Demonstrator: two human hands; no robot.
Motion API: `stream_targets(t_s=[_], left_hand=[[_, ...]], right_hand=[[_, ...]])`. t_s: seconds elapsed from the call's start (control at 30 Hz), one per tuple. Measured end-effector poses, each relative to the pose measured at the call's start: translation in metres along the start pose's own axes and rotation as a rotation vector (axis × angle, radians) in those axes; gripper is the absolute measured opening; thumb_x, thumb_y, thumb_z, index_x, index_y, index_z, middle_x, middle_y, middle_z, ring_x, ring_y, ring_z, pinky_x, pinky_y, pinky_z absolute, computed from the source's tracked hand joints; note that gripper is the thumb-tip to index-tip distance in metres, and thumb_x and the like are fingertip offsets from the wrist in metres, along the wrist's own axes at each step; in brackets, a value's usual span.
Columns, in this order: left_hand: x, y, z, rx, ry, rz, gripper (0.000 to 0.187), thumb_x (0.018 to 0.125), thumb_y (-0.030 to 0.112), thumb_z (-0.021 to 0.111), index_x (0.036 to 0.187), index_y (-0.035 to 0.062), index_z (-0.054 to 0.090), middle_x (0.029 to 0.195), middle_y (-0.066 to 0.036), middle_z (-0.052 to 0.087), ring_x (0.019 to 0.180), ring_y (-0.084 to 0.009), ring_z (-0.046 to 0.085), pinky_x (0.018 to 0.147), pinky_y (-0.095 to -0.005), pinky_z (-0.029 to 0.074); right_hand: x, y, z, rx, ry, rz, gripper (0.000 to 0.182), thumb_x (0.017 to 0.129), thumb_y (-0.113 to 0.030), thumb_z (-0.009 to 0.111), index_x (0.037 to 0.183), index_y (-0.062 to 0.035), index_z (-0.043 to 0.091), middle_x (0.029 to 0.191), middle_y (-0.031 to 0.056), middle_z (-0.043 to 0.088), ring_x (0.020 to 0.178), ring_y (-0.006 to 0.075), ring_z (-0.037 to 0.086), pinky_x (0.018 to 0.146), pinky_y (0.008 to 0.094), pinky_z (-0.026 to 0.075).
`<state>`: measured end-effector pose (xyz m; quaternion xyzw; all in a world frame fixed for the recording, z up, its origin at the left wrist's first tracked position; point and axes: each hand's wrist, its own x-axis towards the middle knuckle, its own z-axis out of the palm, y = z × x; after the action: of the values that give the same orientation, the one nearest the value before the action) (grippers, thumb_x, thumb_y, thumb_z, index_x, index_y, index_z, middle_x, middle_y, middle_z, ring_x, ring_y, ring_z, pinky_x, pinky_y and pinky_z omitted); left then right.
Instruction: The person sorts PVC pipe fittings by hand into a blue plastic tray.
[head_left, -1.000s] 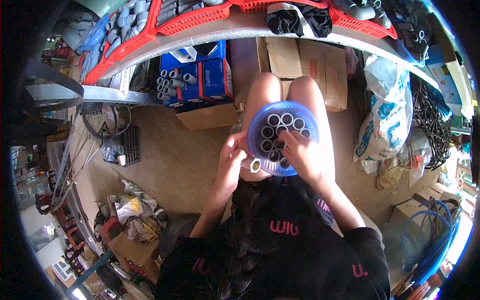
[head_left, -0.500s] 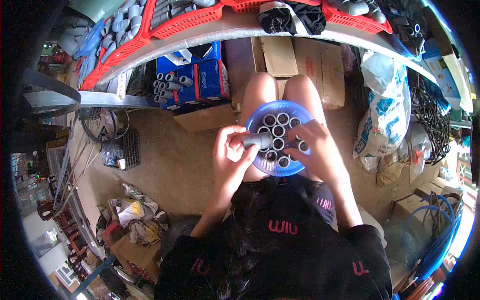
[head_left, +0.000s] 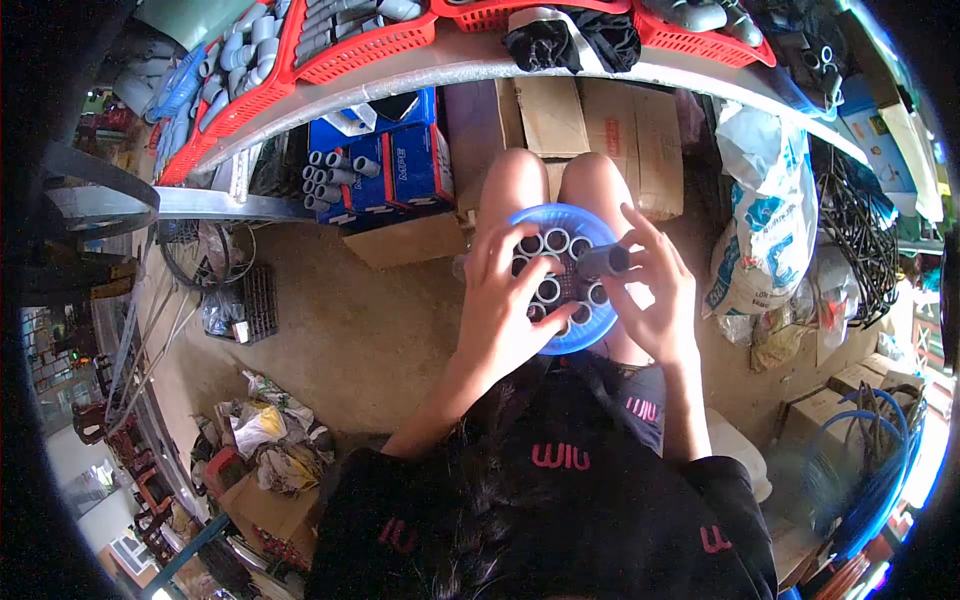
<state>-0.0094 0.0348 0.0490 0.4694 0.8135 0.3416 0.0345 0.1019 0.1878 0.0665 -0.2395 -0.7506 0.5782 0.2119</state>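
A round blue plastic basket (head_left: 580, 338) rests on my lap, with several grey pipe fittings (head_left: 547, 290) standing on end inside it. My right hand (head_left: 655, 290) pinches one grey pipe fitting (head_left: 603, 262) above the basket's right side; that piece lies tilted, its dark opening showing. Over the basket's left part is my left hand (head_left: 505, 300). Its fingers and thumb are spread apart among the standing fittings, and some of these are hidden beneath it. I see nothing gripped in that hand.
Ahead, red baskets (head_left: 365, 52) of grey fittings line a shelf (head_left: 460, 72) with a black cloth (head_left: 572, 40). Below are blue boxes (head_left: 415, 165) with grey fittings (head_left: 325, 178) on top, and cardboard boxes (head_left: 630, 130). A white sack (head_left: 765, 210) stands to the right.
My left hand, which held a grey fitting, is now spread over the basket. My right hand has come out of the basket's right side and now holds a fitting.
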Motion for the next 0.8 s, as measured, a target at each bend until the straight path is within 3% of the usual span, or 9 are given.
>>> stream_targets(t_s=[0.03,0.1,0.17,0.3,0.43,0.63,0.8], left_hand=[[-0.002,0.000,0.004,-0.058,-0.028,-0.062,0.035,0.064,0.021,0.082,0.093,0.0106,0.064,0.126,-0.013,0.051,0.130,-0.0350,0.036,0.106,-0.0534,0.029],[-0.009,-0.008,0.012,0.015,-0.032,-0.050,0.030,0.064,0.019,0.080,0.089,0.0116,0.066,0.128,-0.011,0.052,0.130,-0.0358,0.039,0.105,-0.0517,0.029],[-0.014,-0.014,0.016,0.050,-0.030,-0.060,0.018,0.066,0.016,0.076,0.081,0.0134,0.068,0.130,-0.003,0.056,0.131,-0.0342,0.040,0.103,-0.0504,0.027],[-0.019,-0.026,0.019,0.080,-0.068,-0.007,0.010,0.069,0.013,0.073,0.075,0.0154,0.067,0.115,0.006,0.066,0.129,-0.0271,0.044,0.098,-0.0483,0.025],[-0.021,-0.033,0.018,0.041,-0.110,-0.004,0.010,0.070,0.013,0.073,0.078,0.0151,0.066,0.113,0.005,0.066,0.127,-0.0259,0.046,0.097,-0.0478,0.025],[-0.020,-0.030,0.018,0.064,-0.114,0.017,0.013,0.071,0.014,0.074,0.081,0.0149,0.067,0.113,0.004,0.065,0.124,-0.0263,0.046,0.096,-0.0467,0.026],[-0.023,-0.028,0.022,0.019,-0.140,-0.022,0.014,0.071,0.015,0.075,0.081,0.0150,0.067,0.114,0.001,0.064,0.125,-0.0272,0.045,0.096,-0.0460,0.026]], right_hand=[[0.000,0.003,-0.002,-0.083,-0.056,-0.082,0.041,0.075,0.004,0.068,0.116,-0.0018,0.064,0.103,0.0133,0.063,0.079,0.0181,0.067,0.068,0.0281,0.057],[-0.001,0.013,-0.009,-0.249,-0.166,-0.246,0.041,0.075,0.004,0.068,0.116,-0.0010,0.063,0.103,0.0143,0.063,0.081,0.0196,0.068,0.071,0.0284,0.058],[-0.002,0.016,-0.006,-0.178,-0.232,-0.152,0.041,0.076,0.003,0.068,0.116,-0.0012,0.063,0.104,0.0143,0.063,0.084,0.0203,0.069,0.070,0.0289,0.058],[0.001,0.025,0.000,-0.194,-0.280,-0.105,0.038,0.075,0.003,0.068,0.112,-0.0024,0.063,0.102,0.0149,0.063,0.079,0.0239,0.069,0.070,0.0319,0.057],[0.009,0.013,-0.002,-0.340,-0.354,-0.077,0.035,0.072,0.004,0.069,0.106,-0.0034,0.064,0.101,0.0108,0.064,0.081,0.0202,0.067,0.073,0.0314,0.055],[0.012,0.016,0.011,-0.491,-0.395,-0.134,0.032,0.071,0.000,0.068,0.102,-0.0038,0.063,0.099,0.0108,0.061,0.080,0.0255,0.065,0.074,0.0365,0.054],[0.013,0.031,0.024,-0.679,-0.419,-0.176,0.031,0.070,-0.002,0.070,0.100,-0.0046,0.063,0.100,0.0099,0.062,0.093,0.0287,0.062,0.082,0.0394,0.051]])
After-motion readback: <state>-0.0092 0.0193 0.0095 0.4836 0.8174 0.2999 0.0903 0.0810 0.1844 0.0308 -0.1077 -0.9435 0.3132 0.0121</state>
